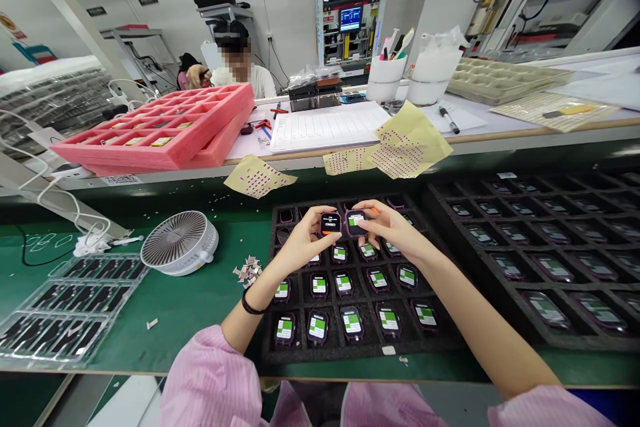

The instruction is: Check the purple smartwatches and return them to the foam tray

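The workbench carries a green mat (200, 307), and the black foam tray (325, 351) on that mat serves as the reference point here. A second black tray of watches (430, 240) lies just right of the black foam tray. A white fan (179, 242) and a clear plastic tray (30, 347) lie left of it. A pink foam tray (220, 103) sits on the raised shelf beyond it, and a seated co-worker (240, 60) faces the person from farther beyond.

Status: the near pockets of the black foam tray each hold a watch with a green label on its screen. Some far pockets are hidden behind the hands, so their contents cannot be confirmed.

The left hand (305, 240) and right hand (393, 230) are raised over the far rows of the black foam tray. The left watch (330, 223) shows a lit dark screen, and the right watch (357, 223) shows a green label. The two watches sit just beside each other. The fingers (320, 213) of the left hand and the fingers (373, 207) of the right hand curl over the watch edges, each pinching its watch against the thumb.
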`<state>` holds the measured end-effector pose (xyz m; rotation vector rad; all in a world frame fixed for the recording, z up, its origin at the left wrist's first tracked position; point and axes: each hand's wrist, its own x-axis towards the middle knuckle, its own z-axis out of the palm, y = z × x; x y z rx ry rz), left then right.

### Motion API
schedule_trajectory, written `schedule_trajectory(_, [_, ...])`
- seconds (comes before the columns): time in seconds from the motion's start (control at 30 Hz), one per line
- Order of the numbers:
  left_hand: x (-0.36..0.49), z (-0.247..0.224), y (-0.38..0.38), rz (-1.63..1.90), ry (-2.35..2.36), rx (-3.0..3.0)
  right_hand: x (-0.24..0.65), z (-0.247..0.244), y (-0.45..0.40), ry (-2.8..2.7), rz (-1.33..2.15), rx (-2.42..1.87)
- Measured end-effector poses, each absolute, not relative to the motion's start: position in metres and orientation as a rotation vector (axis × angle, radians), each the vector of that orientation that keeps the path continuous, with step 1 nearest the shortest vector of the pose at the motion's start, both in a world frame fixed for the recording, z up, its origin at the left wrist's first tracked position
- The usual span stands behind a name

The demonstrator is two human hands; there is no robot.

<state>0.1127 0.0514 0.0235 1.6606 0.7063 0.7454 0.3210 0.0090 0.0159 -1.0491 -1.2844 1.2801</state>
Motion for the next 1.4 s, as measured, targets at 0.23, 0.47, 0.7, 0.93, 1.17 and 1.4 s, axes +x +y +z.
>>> schedule_trajectory(0.23, [0.1139, 0.0221, 0.0533, 0.745, 0.695, 1.623, 0.3206, 0.0152, 0.0087, -1.269, 1.257, -1.074])
schedule_trajectory(0.47, [0.1137, 0.0233, 0.0539, 0.745, 0.717, 1.653, 0.3185, 0.0197, 0.0061, -1.217, 1.255, -1.102])
schedule_trajectory(0.7, [0.1170, 0.0278, 0.0531, 0.780, 0.753, 1.602, 0.3170, 0.0192, 0.0071, -1.210, 1.233, -1.150])
schedule_trajectory(0.93, [0.1170, 0.0262, 0.0513, 0.714, 0.740, 1.587, 0.3180, 0.0191, 0.0070, -1.292, 1.243, -1.122])
schedule_trajectory(1.17, [0.1115, 0.0235, 0.0530, 0.650, 0.653, 1.645, 0.3217, 0.0166, 0.0094, -1.337, 1.280, -1.052])
schedule_trajectory(1.4, [0.1104, 0.0212, 0.0527, 0.661, 0.616, 1.663, 0.3252, 0.0130, 0.0103, -1.360, 1.275, -1.043])
